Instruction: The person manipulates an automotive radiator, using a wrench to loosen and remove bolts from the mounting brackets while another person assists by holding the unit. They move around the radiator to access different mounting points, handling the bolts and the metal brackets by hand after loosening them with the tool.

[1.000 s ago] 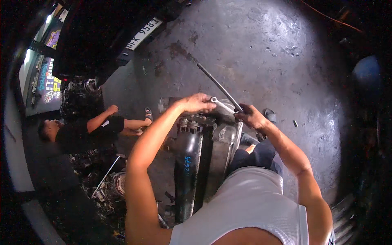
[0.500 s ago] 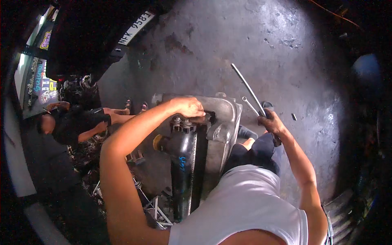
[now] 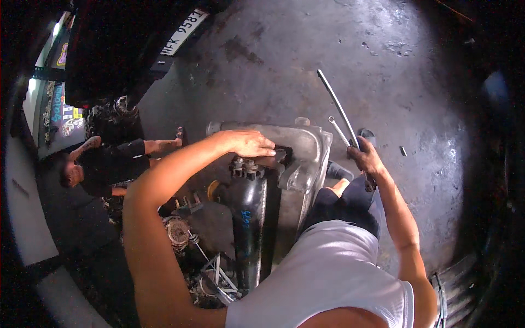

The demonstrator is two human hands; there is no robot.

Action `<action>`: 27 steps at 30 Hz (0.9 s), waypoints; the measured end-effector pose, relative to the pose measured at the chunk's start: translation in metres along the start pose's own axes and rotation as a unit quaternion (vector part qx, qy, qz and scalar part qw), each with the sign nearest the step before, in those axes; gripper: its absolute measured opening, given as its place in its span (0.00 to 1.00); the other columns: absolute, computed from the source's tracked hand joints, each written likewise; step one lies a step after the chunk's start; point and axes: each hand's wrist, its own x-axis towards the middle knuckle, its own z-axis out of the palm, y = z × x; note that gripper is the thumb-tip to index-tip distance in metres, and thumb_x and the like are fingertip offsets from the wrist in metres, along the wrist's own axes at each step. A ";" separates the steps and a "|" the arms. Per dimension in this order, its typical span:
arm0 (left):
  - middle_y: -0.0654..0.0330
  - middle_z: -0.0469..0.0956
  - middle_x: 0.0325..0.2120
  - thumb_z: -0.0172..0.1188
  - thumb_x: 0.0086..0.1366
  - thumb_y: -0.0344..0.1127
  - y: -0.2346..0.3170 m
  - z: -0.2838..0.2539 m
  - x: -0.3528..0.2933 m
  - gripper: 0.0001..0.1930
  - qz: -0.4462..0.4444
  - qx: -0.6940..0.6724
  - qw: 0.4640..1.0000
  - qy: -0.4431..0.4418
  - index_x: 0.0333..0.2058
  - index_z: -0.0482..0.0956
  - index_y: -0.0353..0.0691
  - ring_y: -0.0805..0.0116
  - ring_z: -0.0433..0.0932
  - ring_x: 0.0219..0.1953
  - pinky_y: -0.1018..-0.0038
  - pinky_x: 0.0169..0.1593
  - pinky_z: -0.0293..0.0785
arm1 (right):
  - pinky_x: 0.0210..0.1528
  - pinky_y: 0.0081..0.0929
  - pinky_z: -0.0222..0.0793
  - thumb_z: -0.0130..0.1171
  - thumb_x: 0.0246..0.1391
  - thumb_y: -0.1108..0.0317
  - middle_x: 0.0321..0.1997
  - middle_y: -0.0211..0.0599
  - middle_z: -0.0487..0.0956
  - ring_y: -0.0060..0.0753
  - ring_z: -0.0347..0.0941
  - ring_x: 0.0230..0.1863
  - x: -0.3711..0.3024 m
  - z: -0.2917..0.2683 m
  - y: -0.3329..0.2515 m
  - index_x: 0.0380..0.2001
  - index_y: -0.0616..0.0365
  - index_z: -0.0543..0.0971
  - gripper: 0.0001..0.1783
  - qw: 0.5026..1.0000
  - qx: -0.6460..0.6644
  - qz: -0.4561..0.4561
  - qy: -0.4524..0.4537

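Observation:
Before me stands a tall radiator-like unit with a pale metal side (image 3: pixel 306 143) and a black rounded tank (image 3: pixel 249 205). My left hand (image 3: pixel 252 144) lies over its top edge, fingers bent down onto a brownish bracket plate (image 3: pixel 269 162); the thumb is hidden. Bolts (image 3: pixel 246 164) top the black tank just below this hand. Off to the right, my right hand (image 3: pixel 365 156) is closed around a ring spanner (image 3: pixel 339 131) and a long straight metal bar (image 3: pixel 334 101), both pointing up and away from the unit. A darker tool end (image 3: pixel 371 182) sticks out below the fist.
A co-worker in black (image 3: pixel 117 164) is at the left beside dark machinery. A dark vehicle with a number plate (image 3: pixel 185 33) stands at the upper left. Round metal parts (image 3: pixel 178 232) and a white frame (image 3: pixel 221 273) lie left of the unit. A small metal piece (image 3: pixel 403 151) rests on the floor.
The view has shifted slightly, uncovering more parts at the left. The co-worker's pose differs. My left hand looks a little flatter on the unit; my right hand keeps the spanner and bar.

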 end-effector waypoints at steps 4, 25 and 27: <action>0.47 0.76 0.44 0.42 0.67 0.52 -0.011 0.011 0.007 0.25 0.009 0.003 1.000 0.027 0.49 0.72 0.36 0.47 0.73 0.46 0.61 0.50 0.68 | 0.32 0.22 0.64 0.57 0.54 0.57 0.36 0.35 0.77 0.22 0.67 0.30 0.005 0.003 0.002 0.50 0.63 0.69 0.26 1.000 -0.025 -0.003 -0.011; 0.44 0.77 0.28 0.46 0.64 0.50 0.019 0.000 0.007 0.21 -0.085 0.072 0.993 0.046 0.31 0.80 0.39 0.43 0.76 0.34 0.54 0.39 0.71 | 0.31 0.21 0.64 0.58 0.53 0.61 0.39 0.40 0.76 0.25 0.70 0.32 0.026 -0.001 -0.002 0.54 0.62 0.65 0.28 1.000 -0.004 -0.004 -0.030; 0.44 0.77 0.32 0.43 0.66 0.51 0.008 0.006 0.003 0.21 -0.014 0.060 0.997 0.049 0.38 0.79 0.42 0.43 0.75 0.36 0.55 0.40 0.69 | 0.17 0.18 0.53 0.57 0.54 0.63 0.25 0.27 0.71 0.15 0.58 0.18 0.021 0.000 -0.013 0.46 0.62 0.69 0.20 0.997 0.037 -0.029 -0.053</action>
